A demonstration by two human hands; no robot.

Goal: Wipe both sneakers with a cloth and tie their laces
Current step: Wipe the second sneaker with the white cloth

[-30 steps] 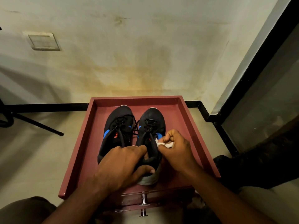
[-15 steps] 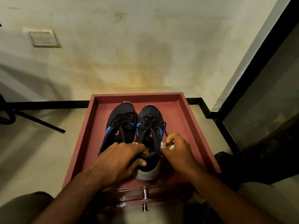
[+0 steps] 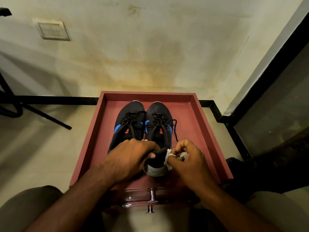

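Two black fabric sneakers with blue accents (image 3: 142, 126) stand side by side at centre of the maroon raised-rim table (image 3: 209, 124). Left hand (image 3: 132, 158) hides the right sneaker's collar, its grip curled round it. Right hand (image 3: 187, 156) pinches a crumpled white cloth (image 3: 168, 159) at the heel's 3 o'clock side, lower than before; the left sneaker's heel is hidden.

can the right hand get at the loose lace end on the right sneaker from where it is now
Probably yes. The loose lace trails down the right sneaker to the right hand with nothing between, but that hand grips the white cloth, so its fingers are occupied.
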